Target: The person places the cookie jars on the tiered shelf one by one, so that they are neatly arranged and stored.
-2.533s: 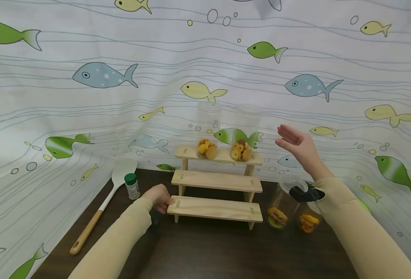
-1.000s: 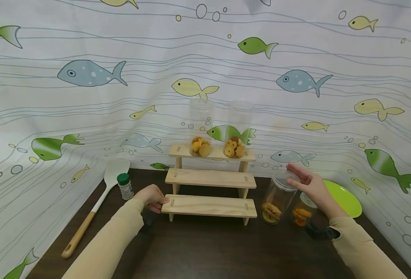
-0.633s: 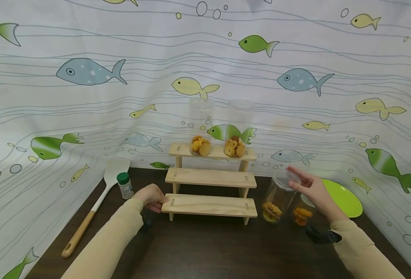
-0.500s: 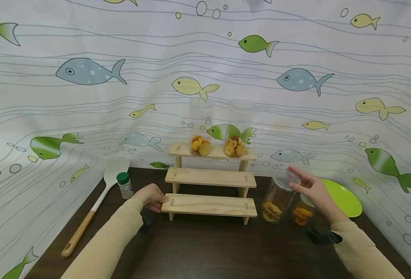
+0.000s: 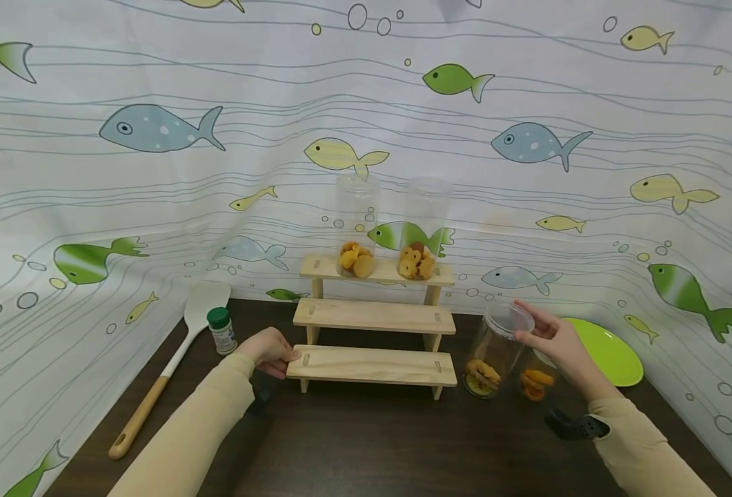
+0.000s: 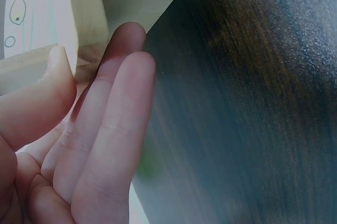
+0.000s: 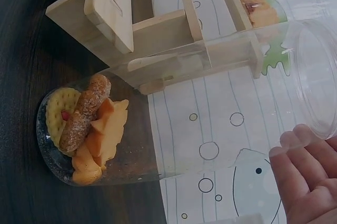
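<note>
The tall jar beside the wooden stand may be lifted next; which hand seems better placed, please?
Probably the right hand: it is at the lid of the tall jar, while the left hand holds the lowest board by its far end.

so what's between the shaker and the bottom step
The left hand, gripping the bottom step by its left end, as the head view shows.

My left hand pinches, thumb above and fingers beneath, my left forearm stretched forward. My right hand reaches out, thumb and fingers parted, fingers nearly straight.
</note>
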A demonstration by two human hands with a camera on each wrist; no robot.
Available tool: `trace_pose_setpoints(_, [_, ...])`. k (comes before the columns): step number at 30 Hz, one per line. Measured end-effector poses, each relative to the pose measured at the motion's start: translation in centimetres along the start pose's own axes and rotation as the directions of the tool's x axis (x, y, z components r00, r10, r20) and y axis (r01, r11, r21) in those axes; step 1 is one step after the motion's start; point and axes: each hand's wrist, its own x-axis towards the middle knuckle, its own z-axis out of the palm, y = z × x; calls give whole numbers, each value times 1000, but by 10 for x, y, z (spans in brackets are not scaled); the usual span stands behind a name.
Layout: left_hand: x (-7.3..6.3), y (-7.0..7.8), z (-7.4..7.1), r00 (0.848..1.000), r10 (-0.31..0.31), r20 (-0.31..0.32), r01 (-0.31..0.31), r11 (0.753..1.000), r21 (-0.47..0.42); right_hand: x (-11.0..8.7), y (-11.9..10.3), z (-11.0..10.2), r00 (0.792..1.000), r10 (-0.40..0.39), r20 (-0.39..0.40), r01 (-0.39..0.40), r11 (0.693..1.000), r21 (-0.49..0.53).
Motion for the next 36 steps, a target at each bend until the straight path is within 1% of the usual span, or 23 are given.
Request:
trace_pose_setpoints(8, [-1,0,-2,1000,4,1,-4,1000,-1,0,1,1,1000,12,1,-12,1000,22])
trace_pose_setpoints(14, [0,-2,-2,1000,3,7,-3,1000,-10,1,0,3,999,31,-10,-31,999,20])
trace_pose_setpoints(24, [1,-1,-1,1000,4,4,-4,1000,-1,-1,-3,5,998,52,-48,-46,993,108])
trace_pose_setpoints(32, [0,-1,-1,1000,4,7,-4,1000,-6,1,-16,2,993,92,-73,-85,992,93])
trace_pose_setpoints(36, [1,-1,0,1000,2,6,-2,1000,-10,4,-24,1,994,74,-80,-64,991,120])
